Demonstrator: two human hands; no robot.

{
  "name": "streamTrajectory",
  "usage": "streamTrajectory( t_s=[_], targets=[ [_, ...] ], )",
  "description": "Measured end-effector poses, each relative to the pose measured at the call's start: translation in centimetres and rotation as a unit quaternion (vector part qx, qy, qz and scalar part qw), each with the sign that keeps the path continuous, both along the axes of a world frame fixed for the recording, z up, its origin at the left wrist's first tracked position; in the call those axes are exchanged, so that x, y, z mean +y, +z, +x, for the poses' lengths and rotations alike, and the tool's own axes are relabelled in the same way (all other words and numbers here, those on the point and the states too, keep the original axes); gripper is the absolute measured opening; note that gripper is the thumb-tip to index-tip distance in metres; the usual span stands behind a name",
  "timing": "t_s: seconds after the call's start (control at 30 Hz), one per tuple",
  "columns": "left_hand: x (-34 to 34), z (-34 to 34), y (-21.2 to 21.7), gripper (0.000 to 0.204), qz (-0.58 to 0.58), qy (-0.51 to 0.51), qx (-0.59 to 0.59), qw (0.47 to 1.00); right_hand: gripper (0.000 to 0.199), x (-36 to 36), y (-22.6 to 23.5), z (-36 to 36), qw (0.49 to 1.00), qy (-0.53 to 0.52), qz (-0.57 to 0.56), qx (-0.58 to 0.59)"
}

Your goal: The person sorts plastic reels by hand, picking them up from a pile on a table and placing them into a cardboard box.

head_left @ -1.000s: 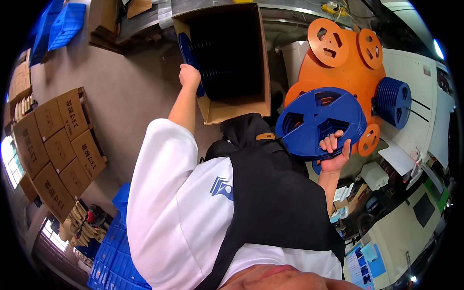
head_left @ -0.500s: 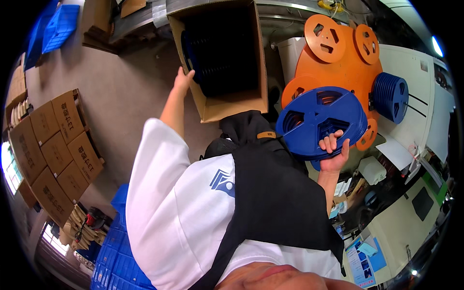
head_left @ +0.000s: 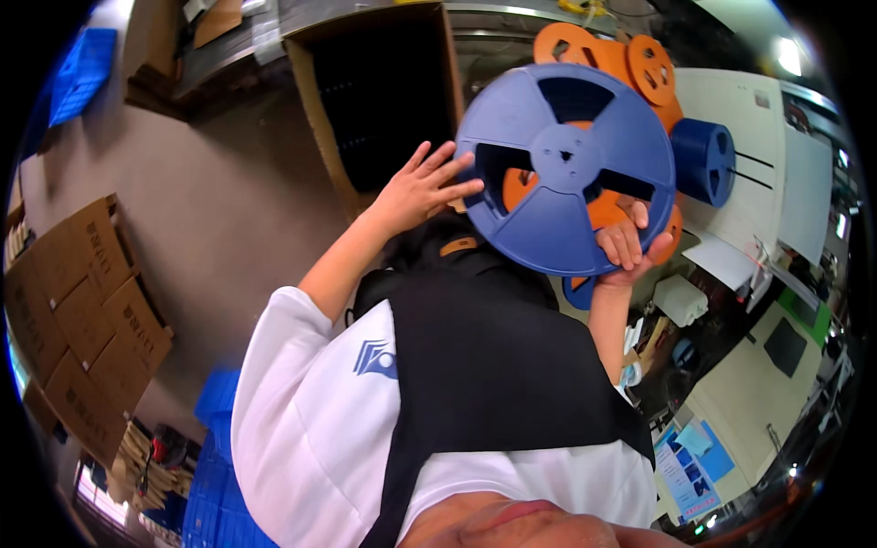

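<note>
A large blue plastic reel (head_left: 539,208) with open windows around its hub is tilted up before me, its face toward the camera. My right hand (head_left: 626,242) grips its lower right rim, fingers hooked through a window. Whether more reels sit behind it is hidden. My left hand (head_left: 422,190) is open with fingers spread, its fingertips at the reel's left edge; whether they touch it I cannot tell. Left of the reel stands an open cardboard box (head_left: 326,137) with a dark inside where reels barely show.
Behind the reel is an orange rack with round discs (head_left: 651,70). Further right, a stack of blue reels (head_left: 703,163) sits on rods. Stacked cartons (head_left: 87,320) and blue crates (head_left: 215,493) stand at left. A cluttered workbench (head_left: 749,393) lies at right.
My left hand has left the box's edge and come right to the reel. My right hand has raised and tilted the blue reel, so its face now shows fully.
</note>
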State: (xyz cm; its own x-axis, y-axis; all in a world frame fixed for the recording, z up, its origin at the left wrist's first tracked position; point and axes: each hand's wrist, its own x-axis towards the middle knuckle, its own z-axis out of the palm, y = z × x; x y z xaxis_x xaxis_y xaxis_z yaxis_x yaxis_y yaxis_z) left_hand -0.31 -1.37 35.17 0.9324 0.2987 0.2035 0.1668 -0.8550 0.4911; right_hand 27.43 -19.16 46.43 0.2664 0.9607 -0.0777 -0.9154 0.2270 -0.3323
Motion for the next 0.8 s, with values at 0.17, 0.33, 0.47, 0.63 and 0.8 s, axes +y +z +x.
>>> streamTrajectory(
  t_s=[0.17, 0.33, 0.47, 0.63, 0.8],
  targets=[
    [1.0, 1.1, 1.8, 0.036, 0.076, -0.071, -0.065, 0.992, 0.044, 0.3, 0.3, -0.1, 0.998, 0.032, 0.050, -0.015],
    [0.9, 0.5, 2.9, 0.029, 0.069, -0.068, -0.069, 0.993, 0.052, 0.3, 0.5, -0.1, 0.996, 0.041, 0.042, -0.060],
    [0.8, -0.2, 3.5, 0.027, 0.057, -0.053, -0.059, 0.995, 0.078, 0.0, 0.3, -0.2, 0.978, -0.014, -0.071, -0.198],
    [-0.1, -2.3, 1.6, 0.028, -0.323, 0.114, -0.065, 0.937, 0.057, 0.7, 0.5, 1.5, 0.958, -0.009, -0.162, -0.236],
    [-2.3, -5.4, 1.3, 0.030, -0.797, 0.162, -0.109, 0.571, 0.020, 1.9, -2.6, 0.8, 0.803, 0.016, -0.440, -0.402]
  ],
)
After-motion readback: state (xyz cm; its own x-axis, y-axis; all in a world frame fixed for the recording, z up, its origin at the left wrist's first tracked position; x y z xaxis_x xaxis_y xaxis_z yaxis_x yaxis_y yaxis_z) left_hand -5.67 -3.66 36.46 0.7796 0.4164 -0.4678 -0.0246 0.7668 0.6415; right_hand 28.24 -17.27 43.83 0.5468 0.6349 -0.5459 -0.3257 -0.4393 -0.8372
